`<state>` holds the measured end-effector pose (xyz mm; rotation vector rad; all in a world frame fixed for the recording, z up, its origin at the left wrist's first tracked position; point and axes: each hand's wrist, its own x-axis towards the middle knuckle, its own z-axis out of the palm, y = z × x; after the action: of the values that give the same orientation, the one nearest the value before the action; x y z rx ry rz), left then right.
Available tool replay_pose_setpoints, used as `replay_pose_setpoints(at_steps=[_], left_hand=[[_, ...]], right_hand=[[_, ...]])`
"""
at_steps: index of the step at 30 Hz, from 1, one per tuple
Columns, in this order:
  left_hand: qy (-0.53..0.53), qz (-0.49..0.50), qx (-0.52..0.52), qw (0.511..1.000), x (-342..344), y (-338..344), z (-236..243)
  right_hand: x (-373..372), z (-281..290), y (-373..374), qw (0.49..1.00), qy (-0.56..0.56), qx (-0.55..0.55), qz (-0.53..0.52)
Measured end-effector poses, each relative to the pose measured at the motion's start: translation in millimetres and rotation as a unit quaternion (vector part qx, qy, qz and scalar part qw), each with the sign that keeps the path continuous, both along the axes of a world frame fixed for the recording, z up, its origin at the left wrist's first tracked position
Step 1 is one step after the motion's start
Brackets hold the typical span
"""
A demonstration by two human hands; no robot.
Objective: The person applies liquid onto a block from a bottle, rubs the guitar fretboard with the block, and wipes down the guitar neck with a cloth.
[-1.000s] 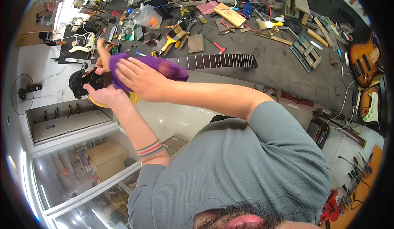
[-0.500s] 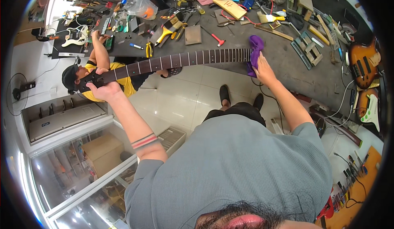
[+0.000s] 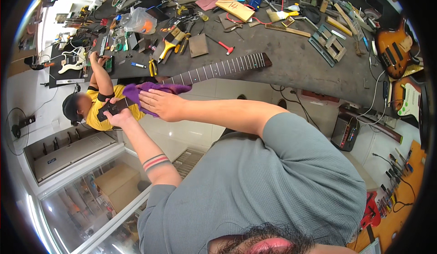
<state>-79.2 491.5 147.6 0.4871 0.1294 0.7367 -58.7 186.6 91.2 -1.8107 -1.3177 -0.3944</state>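
A long guitar neck (image 3: 221, 69) with a dark fretted fingerboard slants across the front of the bench, its far end over the bench top. My left hand (image 3: 119, 117) is closed round its headstock end, thumb on one side and fingers on the other. A crumpled purple cloth (image 3: 175, 89) is draped over the neck near that end. My right hand (image 3: 161, 105) presses the cloth against the fretboard, reaching across in front of me, with its fingers laid over the cloth. The frets under the cloth are hidden.
Tools crowd the dark workbench (image 3: 273, 74), among them a red-headed hammer (image 3: 223, 45), yellow pliers (image 3: 153, 67) and a brush (image 3: 171, 43). A sunburst guitar body (image 3: 395, 49) is at the right. A person in yellow (image 3: 104, 106) works close beyond my left hand. A glass cabinet (image 3: 86, 213) stands lower left.
My right hand has slid the purple cloth leftward along the fretboard, from the far end to near the headstock. The neck's far end now lies bare and tilts a little more.
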Motion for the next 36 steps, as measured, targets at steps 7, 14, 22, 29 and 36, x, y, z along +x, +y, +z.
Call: replay_pose_setpoints(at_steps=[7,14,22,29,36], left_hand=[[0.040,0.059,-0.054,0.996,-31,46,-59],[0.090,0.108,0.002,0.990,-27,16,-28],[-0.071,-0.024,0.243,0.967,5,-196,176],[-0.070,0.109,0.320,0.938,24,-215,202],[-0.063,0.138,0.290,0.945,20,-268,214]], right_hand=[[32,-101,-182,0.963,0.126,-0.144,-0.189],[25,-167,-412,0.855,0.317,-0.221,-0.346],[-12,-90,-453,0.695,0.573,0.166,-0.401],[9,21,-290,0.894,0.390,-0.014,-0.220],[28,143,-130,0.990,0.030,0.043,-0.132]])
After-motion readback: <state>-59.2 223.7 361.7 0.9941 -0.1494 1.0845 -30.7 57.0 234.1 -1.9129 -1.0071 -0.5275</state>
